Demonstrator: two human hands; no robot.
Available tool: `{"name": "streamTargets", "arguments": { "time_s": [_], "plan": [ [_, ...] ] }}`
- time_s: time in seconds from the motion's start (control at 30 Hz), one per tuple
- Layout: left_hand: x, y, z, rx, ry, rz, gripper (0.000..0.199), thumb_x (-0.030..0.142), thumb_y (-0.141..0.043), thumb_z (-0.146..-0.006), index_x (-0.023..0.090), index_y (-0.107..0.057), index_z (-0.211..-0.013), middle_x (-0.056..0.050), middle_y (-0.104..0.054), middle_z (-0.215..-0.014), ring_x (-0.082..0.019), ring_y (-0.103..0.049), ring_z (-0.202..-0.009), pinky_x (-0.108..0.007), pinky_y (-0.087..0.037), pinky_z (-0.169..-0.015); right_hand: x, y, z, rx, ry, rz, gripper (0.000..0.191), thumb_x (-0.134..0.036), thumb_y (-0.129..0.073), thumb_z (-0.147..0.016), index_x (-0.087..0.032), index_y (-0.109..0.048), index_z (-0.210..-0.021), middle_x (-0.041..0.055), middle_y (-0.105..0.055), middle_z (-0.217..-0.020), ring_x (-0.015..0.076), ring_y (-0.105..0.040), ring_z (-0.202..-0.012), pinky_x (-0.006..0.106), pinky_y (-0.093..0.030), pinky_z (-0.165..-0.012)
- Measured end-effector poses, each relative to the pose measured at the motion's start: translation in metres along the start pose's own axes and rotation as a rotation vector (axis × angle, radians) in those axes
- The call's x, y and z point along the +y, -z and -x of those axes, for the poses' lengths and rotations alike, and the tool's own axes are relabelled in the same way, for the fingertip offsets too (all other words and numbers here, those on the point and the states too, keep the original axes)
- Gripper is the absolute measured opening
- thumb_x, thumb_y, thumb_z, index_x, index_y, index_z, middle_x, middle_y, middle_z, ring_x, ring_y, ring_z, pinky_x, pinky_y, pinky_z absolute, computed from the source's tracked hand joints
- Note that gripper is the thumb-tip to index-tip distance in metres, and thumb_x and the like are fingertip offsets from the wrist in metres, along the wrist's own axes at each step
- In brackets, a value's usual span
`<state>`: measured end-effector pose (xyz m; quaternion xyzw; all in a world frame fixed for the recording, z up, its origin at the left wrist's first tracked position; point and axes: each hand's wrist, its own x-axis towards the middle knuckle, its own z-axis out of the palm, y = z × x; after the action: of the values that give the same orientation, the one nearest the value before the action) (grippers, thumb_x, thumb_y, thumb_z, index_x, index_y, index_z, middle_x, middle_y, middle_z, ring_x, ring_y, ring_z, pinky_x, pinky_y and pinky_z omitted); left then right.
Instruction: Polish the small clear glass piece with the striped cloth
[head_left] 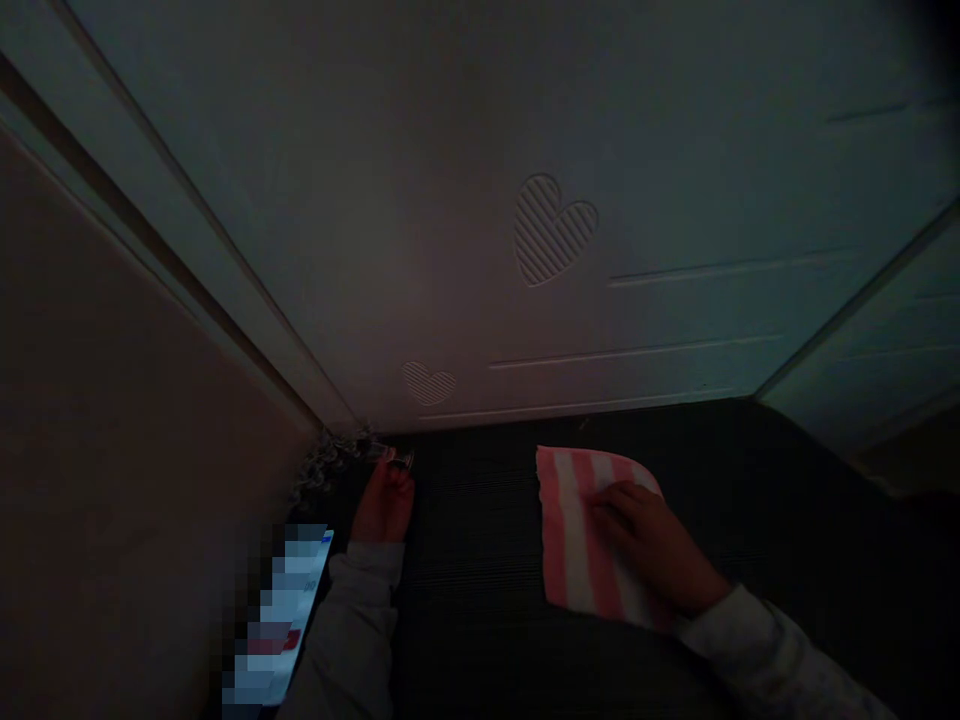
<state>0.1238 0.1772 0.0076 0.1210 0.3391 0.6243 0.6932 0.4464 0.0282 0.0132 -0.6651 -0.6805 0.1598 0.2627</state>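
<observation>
A pink-and-white striped cloth (566,530) lies spread on the dark, ridged surface. My right hand (652,545) rests on its right part, with the fingers slightly bent over the fabric and part of the cloth hidden beneath. To the left, my left hand (385,500) is closed with its fingers curled in. Small clear, shiny pieces (403,460) show just beyond its fingertips. Dim light hides whether the hand grips one of them. Beside that hand, a tangled heap of similar pale, glinting pieces (330,462) lies along the wall.
A lit phone-like screen (300,600), partly blurred out, lies beside my left forearm. Ahead stands a pale panel (465,250) with embossed hearts and lines. A brownish wall (112,400) borders the left, and another pale panel (885,340) borders the right.
</observation>
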Motion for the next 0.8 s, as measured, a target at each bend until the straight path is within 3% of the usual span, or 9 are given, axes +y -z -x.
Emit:
{"name": "streamTargets", "arguments": {
  "time_s": [0.13, 0.4, 0.63, 0.8],
  "plan": [
    [0.001, 0.0, 0.001, -0.039, 0.002, -0.014, 0.017, 0.028, -0.057, -0.093, 0.013, -0.061, -0.099, 0.0, -0.063, -0.083, -0.009, -0.058, -0.058, -0.022, -0.05, -0.05, 0.005, -0.003, 0.0, -0.002, 0.007, 0.006, 0.03, -0.03, -0.043, -0.093, -0.016, -0.069, -0.095, 0.0123, -0.067, -0.097, 0.0271, -0.062, -0.093, 0.045, -0.048, -0.085],
    [0.0, 0.003, 0.001, -0.034, 0.044, -0.082, 0.019, 0.03, -0.058, -0.092, 0.014, -0.062, -0.101, -0.004, -0.066, -0.094, -0.015, -0.065, -0.077, -0.032, -0.056, -0.067, 0.001, 0.001, 0.0, -0.032, 0.03, 0.056, 0.028, -0.028, -0.044, -0.094, -0.016, -0.069, -0.1, 0.012, -0.068, -0.1, 0.0258, -0.063, -0.095, 0.043, -0.048, -0.086],
    [-0.007, 0.005, 0.002, -0.079, 0.053, -0.126, 0.017, 0.029, -0.058, -0.092, 0.013, -0.062, -0.098, -0.002, -0.065, -0.088, -0.013, -0.063, -0.069, -0.029, -0.055, -0.063, -0.01, 0.007, 0.007, 0.027, 0.086, 0.204, 0.029, -0.025, -0.046, -0.092, -0.017, -0.065, -0.113, 0.0146, -0.067, -0.115, 0.0313, -0.061, -0.107, 0.052, -0.045, -0.091],
    [-0.009, 0.006, 0.002, -0.103, 0.026, -0.184, 0.016, 0.027, -0.059, -0.092, 0.013, -0.062, -0.1, -0.002, -0.065, -0.09, -0.013, -0.063, -0.07, -0.029, -0.055, -0.062, -0.017, -0.001, 0.012, -0.038, 0.201, 0.204, 0.035, -0.024, -0.057, -0.088, -0.018, -0.061, -0.122, 0.0159, -0.063, -0.124, 0.0328, -0.057, -0.116, 0.057, -0.039, -0.099]
  ]
}}
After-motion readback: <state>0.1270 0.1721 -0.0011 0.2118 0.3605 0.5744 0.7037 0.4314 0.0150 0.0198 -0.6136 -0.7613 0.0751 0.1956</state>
